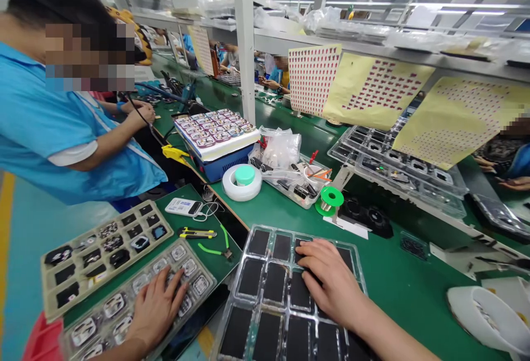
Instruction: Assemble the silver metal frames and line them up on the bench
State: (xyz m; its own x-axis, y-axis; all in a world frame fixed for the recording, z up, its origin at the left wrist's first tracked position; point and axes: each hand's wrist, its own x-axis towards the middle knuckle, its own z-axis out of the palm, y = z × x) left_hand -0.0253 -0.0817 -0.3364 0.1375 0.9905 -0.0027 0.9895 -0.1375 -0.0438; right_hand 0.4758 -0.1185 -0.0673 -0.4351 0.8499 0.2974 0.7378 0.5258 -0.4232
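Observation:
My left hand (155, 308) lies with fingers spread over a plastic tray (143, 253) of white-rimmed, square-looking parts, its fingertips on parts near the tray's middle. My right hand (333, 281) rests on a clear plastic tray (244, 256) whose compartments hold flat black rectangular pieces (276, 282). Its fingers reach left over the upper compartments, with the thumb a little apart from them. Nothing shows held in either hand, though the right palm hides what lies beneath it.
Left stands a beige tray (47, 278) of small parts. Behind lie green-handled cutters (227, 251), a yellow utility knife (196, 233), a white device (182, 207), a tape roll (232, 192) and a solder spool (331, 200). A white bowl (459, 303) stands right. A co-worker in blue (103, 151) sits left.

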